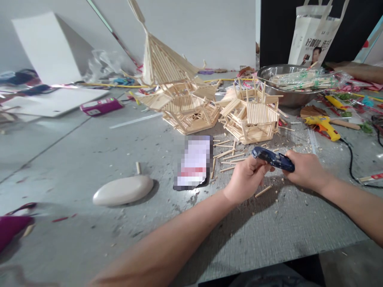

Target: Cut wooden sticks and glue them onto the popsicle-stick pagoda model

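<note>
A dark blue hand tool [273, 158] is held low over the table. My right hand [305, 169] is closed round its right end. At the tool's other end, my left hand [249, 175] is closed, fingers pinched together; what they hold, if anything, is too small to tell. Short wooden sticks [229, 162] lie loose beside my left hand, and one more stick [263, 191] lies below the tool. Behind my hands stands a small stick-built structure [254, 119], with a second structure [191, 111] to its left. A phone [194, 161] lies left of the sticks.
A yellow glue gun [324, 126] with a black cord lies at right. Behind it is a metal bowl [291, 97] of wrapped sticks. A pointed stick roof [164, 59] stands behind the structures. A white rounded object [123, 191] and a purple box [101, 107] are at left.
</note>
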Tool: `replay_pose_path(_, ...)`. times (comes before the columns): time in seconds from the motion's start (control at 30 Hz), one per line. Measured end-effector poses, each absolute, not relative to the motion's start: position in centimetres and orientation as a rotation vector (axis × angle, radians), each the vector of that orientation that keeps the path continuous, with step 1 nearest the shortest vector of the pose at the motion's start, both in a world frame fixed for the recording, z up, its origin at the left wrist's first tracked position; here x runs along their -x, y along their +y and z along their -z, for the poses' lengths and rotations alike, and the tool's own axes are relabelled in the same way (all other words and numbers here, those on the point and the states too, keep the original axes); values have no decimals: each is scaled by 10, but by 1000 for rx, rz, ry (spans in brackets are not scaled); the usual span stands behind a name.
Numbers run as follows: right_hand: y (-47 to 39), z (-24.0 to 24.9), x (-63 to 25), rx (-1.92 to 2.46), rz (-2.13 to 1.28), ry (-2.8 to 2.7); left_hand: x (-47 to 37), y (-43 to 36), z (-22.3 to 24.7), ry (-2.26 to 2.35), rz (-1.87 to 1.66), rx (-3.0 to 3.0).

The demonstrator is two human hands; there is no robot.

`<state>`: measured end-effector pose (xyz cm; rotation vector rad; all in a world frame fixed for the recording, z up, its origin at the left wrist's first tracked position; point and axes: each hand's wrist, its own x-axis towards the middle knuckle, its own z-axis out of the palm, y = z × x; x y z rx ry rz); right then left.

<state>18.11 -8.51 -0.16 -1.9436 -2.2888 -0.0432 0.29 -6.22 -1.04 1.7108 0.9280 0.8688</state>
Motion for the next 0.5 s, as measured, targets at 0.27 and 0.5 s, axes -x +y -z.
replay_pose_path(0.27, -74, 10, -195, 1846, 170, -2168, -5, -60, 7, 833, -957, -1432)
replay_pose_path(0.5, -62, 16, -210, 1960, 287, -2134, 0, -52, 7, 910, -1079, -1281)
